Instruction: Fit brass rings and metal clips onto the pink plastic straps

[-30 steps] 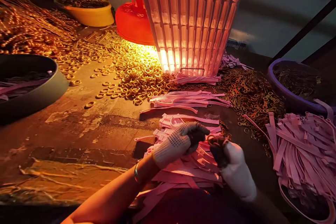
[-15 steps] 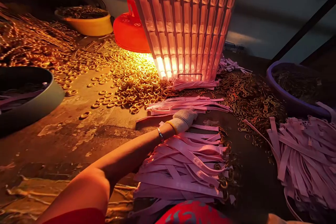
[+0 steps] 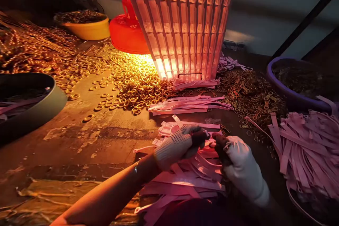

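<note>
My left hand, in a white knit glove with dark fingertips, is closed in a pinch on a pink strap whose end sticks up behind it. My right hand, also gloved, meets it fingertip to fingertip and pinches something small and dark that I cannot make out. Both hands hover over a fanned pile of pink straps with brass rings on their ends, lying on the worn table right in front of me.
Loose brass rings spread around a tall ribbed plastic basket and a red lamp. More straps lie beyond the hands; a big heap sits right. A grey basin, a yellow bowl and a purple basin stand around.
Half a second ago my left arm was stretched out to the far straps and my right hand was out of view. Now both hands are back together above the near pile, the left holding a strap.
</note>
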A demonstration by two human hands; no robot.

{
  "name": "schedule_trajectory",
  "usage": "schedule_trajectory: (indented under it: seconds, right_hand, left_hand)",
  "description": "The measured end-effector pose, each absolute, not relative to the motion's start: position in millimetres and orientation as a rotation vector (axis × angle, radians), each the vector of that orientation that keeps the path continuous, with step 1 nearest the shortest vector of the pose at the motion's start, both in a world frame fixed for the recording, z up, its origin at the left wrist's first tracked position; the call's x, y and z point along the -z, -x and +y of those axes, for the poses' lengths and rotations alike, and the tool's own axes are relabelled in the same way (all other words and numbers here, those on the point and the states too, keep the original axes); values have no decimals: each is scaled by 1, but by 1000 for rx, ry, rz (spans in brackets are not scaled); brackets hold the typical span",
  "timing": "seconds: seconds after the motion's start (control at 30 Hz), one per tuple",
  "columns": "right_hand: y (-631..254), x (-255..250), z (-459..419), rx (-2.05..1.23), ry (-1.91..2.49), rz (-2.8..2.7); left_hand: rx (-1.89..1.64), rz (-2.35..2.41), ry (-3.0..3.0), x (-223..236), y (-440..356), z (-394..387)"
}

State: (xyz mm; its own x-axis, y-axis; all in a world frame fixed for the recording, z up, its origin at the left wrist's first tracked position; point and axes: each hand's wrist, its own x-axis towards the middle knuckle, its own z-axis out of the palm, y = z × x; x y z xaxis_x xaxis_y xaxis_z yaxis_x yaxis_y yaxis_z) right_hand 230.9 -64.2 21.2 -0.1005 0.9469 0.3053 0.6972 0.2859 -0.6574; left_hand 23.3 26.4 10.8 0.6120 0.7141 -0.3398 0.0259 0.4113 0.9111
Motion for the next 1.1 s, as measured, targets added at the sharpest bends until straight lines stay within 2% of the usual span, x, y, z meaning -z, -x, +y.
schedule_trajectory:
  seconds: [0.17,0.33,0.4,0.6,0.73,0.8,0.93,1.1]
  right_hand:
    - [-214,-11,-55,-314,1514,-2039]
    - [-204,-3,-65,181,1763,-2176]
    - [-204,1,-68,258,1784,-2178]
    - [-213,-8,-73,-102,1751,-2233]
    - [-214,-18,-70,-267,2011,-2400]
    - [-212,-18,-68,-292,2073,-2478]
    - [-209,-9,-66,-214,1887,-2652]
    - [-213,-2,-65,-144,1791,-2663]
  left_hand:
    - [-503,855,-1065,-7,-27,6]
    - [-574,930,-1578,-1,-34,-7]
    - [-661,918,-1721,6,-37,-8]
    - [-545,898,-1596,13,-36,-4]
    - [-551,914,-1704,12,-33,-8]
    - [-499,916,-1776,15,-32,-11]
    - [-419,903,-1865,23,-34,-10]
    - [-362,863,-1953,7,-24,12]
